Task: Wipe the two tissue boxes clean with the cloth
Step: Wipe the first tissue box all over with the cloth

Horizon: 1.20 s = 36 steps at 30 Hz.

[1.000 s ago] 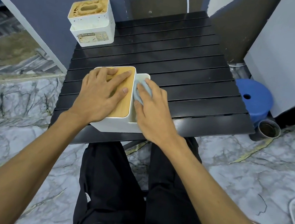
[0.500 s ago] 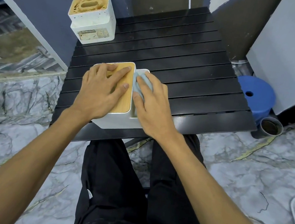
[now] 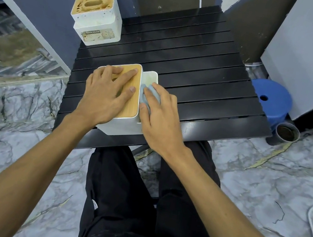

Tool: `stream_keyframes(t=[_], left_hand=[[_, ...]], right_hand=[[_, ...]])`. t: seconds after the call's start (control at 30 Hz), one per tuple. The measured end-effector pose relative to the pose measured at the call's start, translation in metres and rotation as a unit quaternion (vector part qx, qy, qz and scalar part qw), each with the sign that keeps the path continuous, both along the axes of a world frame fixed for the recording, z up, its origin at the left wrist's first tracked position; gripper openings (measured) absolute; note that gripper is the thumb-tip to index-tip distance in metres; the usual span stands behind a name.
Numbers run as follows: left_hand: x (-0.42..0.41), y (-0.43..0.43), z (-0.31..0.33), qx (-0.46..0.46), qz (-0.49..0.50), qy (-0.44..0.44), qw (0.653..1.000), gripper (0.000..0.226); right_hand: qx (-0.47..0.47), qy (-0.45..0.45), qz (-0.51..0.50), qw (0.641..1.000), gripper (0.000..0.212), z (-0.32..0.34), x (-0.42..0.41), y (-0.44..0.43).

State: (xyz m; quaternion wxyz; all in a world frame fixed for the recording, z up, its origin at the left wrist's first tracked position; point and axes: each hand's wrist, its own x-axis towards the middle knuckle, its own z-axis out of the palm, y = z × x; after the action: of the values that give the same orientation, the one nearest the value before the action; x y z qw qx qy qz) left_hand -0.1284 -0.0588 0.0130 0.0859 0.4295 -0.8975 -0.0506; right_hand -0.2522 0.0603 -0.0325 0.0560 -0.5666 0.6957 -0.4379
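A white tissue box with a wooden lid [image 3: 131,102] stands at the near edge of the black slatted table [image 3: 197,80]. My left hand [image 3: 106,95] lies flat on the lid, fingers spread, pressing it down. My right hand [image 3: 158,116] presses a light blue cloth [image 3: 148,94] against the box's right side wall. Most of the cloth is hidden under my fingers. A second, dirty white tissue box [image 3: 97,19] with a worn wooden top and a peeling label stands at the table's far left corner, untouched.
A blue plastic stool [image 3: 270,100] and a grey pipe end [image 3: 287,133] stand on the marble floor right of the table. A dark blue wall runs along the left, a grey panel at the right. My black-trousered legs are under the table's near edge.
My right hand with the cloth has slid toward me along the box's right side, uncovering the far part of that wall. My left hand stays on the lid.
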Motion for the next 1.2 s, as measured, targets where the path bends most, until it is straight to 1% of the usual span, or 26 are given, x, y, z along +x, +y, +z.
stream_keyframes(t=[0.13, 0.27, 0.5, 0.63, 0.77, 0.87, 0.93, 1.07, 1.2], left_hand=[[0.002, -0.001, 0.001, 0.014, -0.009, 0.0, 1.0, 0.068], [0.001, -0.001, 0.003, 0.011, -0.011, 0.003, 1.0, 0.067], [-0.002, -0.004, 0.002, -0.001, 0.012, 0.008, 1.0, 0.057], [-0.003, -0.005, 0.002, 0.001, 0.013, 0.001, 1.0, 0.058], [-0.003, -0.004, 0.003, 0.005, 0.015, -0.001, 1.0, 0.06], [-0.004, -0.003, 0.003, -0.001, 0.023, 0.012, 1.0, 0.058], [-0.004, -0.003, 0.003, 0.001, 0.029, 0.015, 0.999, 0.058], [-0.006, -0.005, 0.001, -0.006, 0.061, 0.016, 0.998, 0.055], [-0.015, -0.003, -0.001, -0.013, 0.131, 0.028, 0.991, 0.046]], right_hand=[[0.033, -0.012, -0.005, 0.999, 0.043, 0.003, -0.016, -0.033], [0.049, -0.012, -0.014, 0.999, 0.043, 0.003, -0.025, -0.055], [0.003, -0.018, 0.007, 1.0, 0.041, -0.002, 0.001, -0.001], [0.023, -0.043, 0.015, 0.999, 0.043, -0.004, 0.004, 0.006], [0.045, -0.035, 0.002, 0.998, 0.045, 0.0, -0.002, -0.01], [0.03, -0.027, 0.004, 0.999, 0.051, -0.001, 0.004, 0.001], [0.018, -0.035, 0.002, 0.999, 0.051, -0.002, 0.012, 0.014], [0.022, -0.044, -0.011, 0.999, 0.052, -0.004, 0.02, 0.022], [0.035, -0.047, -0.028, 0.998, 0.056, 0.001, 0.01, 0.001]])
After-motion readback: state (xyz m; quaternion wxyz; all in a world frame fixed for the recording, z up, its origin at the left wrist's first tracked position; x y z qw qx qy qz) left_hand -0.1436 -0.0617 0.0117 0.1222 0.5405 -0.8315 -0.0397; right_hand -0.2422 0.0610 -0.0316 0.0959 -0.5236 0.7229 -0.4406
